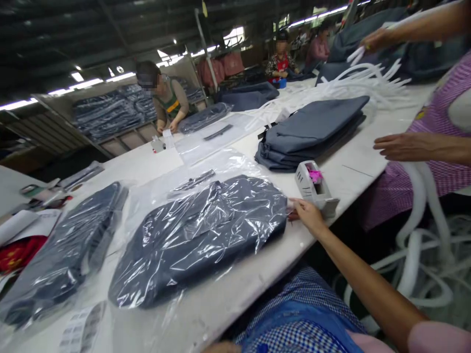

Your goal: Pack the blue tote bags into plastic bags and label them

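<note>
A dark blue-grey fabric bag (pixel 228 233) lies flat on the white table inside a clear plastic bag (pixel 169 255). My right hand (pixel 308 215) is closed at the right end of this package, its fingers pinching a whitish edge of the plastic. Close beside that hand stands a white tape dispenser (pixel 303 179) with something bright pink in it. Only a sliver of my left hand (pixel 222 347) shows at the bottom edge of the view; its fingers are out of sight.
Another wrapped bag (pixel 69 245) lies to the left, above a printed label sheet (pixel 81 329). Stacked grey bags (pixel 312 127) sit behind the dispenser. White foam tubes (pixel 353 81) spread across the back. A co-worker's hands (pixel 403 146) reach in from the right; another person (pixel 171 100) works opposite.
</note>
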`<state>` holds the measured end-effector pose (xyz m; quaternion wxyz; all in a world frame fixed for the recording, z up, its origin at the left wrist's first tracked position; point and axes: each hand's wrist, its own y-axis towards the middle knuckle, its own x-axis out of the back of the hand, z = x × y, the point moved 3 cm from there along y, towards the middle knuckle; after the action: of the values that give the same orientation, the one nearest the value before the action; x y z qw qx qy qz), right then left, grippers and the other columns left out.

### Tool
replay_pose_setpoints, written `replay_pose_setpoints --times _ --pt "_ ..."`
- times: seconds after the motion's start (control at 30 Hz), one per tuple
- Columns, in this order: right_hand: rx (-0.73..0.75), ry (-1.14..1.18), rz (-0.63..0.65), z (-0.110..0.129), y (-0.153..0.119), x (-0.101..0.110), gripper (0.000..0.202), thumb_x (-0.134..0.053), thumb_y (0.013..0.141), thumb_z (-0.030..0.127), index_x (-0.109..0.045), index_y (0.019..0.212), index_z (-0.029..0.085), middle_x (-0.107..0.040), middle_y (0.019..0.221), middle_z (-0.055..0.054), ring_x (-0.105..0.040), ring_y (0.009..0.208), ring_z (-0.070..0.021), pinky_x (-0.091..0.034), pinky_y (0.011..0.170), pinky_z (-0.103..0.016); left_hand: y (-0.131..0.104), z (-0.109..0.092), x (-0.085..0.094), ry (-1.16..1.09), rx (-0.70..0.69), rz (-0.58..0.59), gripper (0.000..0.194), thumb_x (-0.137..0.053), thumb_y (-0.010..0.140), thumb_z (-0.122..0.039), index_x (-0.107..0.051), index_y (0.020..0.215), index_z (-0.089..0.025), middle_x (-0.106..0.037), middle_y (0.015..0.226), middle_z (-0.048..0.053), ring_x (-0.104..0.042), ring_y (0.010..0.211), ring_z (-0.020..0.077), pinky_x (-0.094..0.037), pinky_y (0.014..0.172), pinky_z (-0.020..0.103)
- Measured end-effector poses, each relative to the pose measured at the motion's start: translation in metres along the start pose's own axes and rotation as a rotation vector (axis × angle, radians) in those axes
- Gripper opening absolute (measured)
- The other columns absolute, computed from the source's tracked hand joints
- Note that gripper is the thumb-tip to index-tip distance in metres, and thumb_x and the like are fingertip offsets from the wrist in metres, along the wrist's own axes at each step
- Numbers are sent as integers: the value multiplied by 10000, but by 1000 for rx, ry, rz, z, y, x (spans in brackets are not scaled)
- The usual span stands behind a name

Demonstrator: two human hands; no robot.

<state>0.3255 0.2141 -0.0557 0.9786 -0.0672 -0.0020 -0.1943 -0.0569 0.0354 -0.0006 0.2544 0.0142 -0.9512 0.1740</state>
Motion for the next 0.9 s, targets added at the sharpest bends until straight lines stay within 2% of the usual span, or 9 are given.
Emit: replay_pose_setpoints --times 0.07,0.1,0.13,0.23,0.33,0.53,0.63,0.77,0.9 --pt "19 -22 1 3 -1 -1 428 -489 870 377 -620 1227 181 -749 815 -66 -720 680 -245 -621 606 -387 20 -34 -42 27 -127 199 256 -668 808 -452 -736 920 -232 -697 714 8 -637 623 176 -545 597 293" --pt "34 -35 2 4 -2 -2 438 -487 872 380 -616 1242 186 -750 813 -62 -722 692 -244 -619 608 -379 31 -55 -67 107 -288 357 256 -586 878 -395 -712 1032 -234 -715 774 16 -646 653 160 -551 649 286" --pt "52 -49 2 5 -4 -1 439 -493 871 383 -621 1244 191 -752 816 -59 -723 710 -243 -618 613 -370 44 -77 -86 198 -464 312 270 -550 904 -326 -675 1123 -228 -724 850 31 -656 716 155 -552 716 288" --pt "107 -81 24 7 -9 0 443 -503 868 400 -638 1237 194 -759 850 -59 -726 728 -244 -616 613 -360 73 -128 -130 549 -956 -46 387 -554 905 -224 -565 1292 -221 -678 1137 87 -630 1000 194 -520 874 332" --pt "136 -79 102 6 -11 0 487 -475 887 440 -596 1295 204 -762 918 -62 -729 714 -242 -620 604 -375 80 -137 -154 808 -1228 -275 503 -590 897 -243 -482 1387 -282 -614 1292 68 -567 1135 220 -478 917 350" --pt "147 -103 157 -5 -11 3 516 -463 893 477 -571 1323 212 -758 996 -62 -736 780 -256 -623 641 -392 79 -120 -153 865 -1314 -518 513 -564 919 -271 -445 1414 -336 -580 1364 32 -522 1205 221 -401 1026 397" --pt "156 -117 176 -4 -12 4 546 -454 892 488 -561 1341 197 -762 973 -61 -736 762 -261 -620 643 -390 89 -133 -153 901 -1267 -484 507 -587 906 -282 -464 1398 -308 -609 1313 40 -554 1158 219 -426 1029 427" --pt "194 -202 182 1 -21 2 550 -443 892 486 -546 1372 236 -765 932 -39 -734 743 -261 -616 656 -386 110 -159 -154 991 -1216 -393 518 -604 886 -209 -472 1385 -260 -634 1253 47 -604 1042 199 -530 823 337" --pt "210 -172 261 10 -46 -9 622 -416 906 525 -463 1441 212 -764 904 -58 -728 714 -254 -606 611 -361 129 -185 -138 958 -1162 -422 516 -569 876 -105 -494 1359 -269 -644 1234 48 -606 1029 206 -530 828 348"
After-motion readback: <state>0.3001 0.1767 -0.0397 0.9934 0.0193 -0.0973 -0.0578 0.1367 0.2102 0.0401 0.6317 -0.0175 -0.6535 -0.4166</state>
